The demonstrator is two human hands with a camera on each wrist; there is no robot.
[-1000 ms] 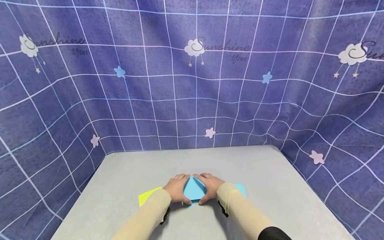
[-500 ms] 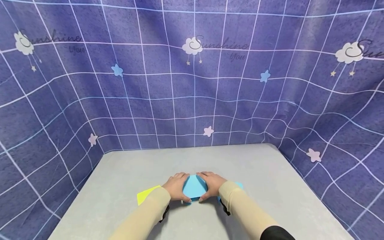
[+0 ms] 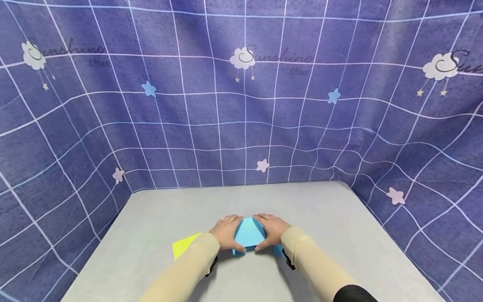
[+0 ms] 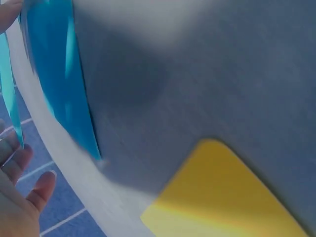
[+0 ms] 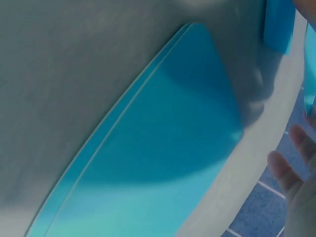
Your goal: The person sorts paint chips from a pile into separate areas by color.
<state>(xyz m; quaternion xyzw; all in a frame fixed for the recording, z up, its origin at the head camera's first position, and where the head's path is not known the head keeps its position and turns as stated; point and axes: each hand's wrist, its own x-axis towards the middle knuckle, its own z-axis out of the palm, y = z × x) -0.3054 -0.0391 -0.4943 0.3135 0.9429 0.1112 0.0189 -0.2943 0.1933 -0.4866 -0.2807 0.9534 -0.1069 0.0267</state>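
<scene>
Both hands hold a light blue sheet raised above the table, in the middle of the head view. My left hand grips its left edge, thumb at the near side and fingers at the far side. Likewise my right hand grips the right edge. Below the held sheet a darker blue piece lies on the table, partly hidden by the hands in the head view. Overlapping blue sheets lie beneath the right forearm. A yellow sheet lies left of the left wrist, partly under that sleeve.
The grey table is bordered at the back and sides by a purple curtain with grid lines, clouds and stars. Both forearms are in long cream sleeves.
Both hands and the light blue sheet have shifted slightly right and a little farther away. The blue sheets past the right sleeve are now mostly covered by it. The yellow sheet stays put.
</scene>
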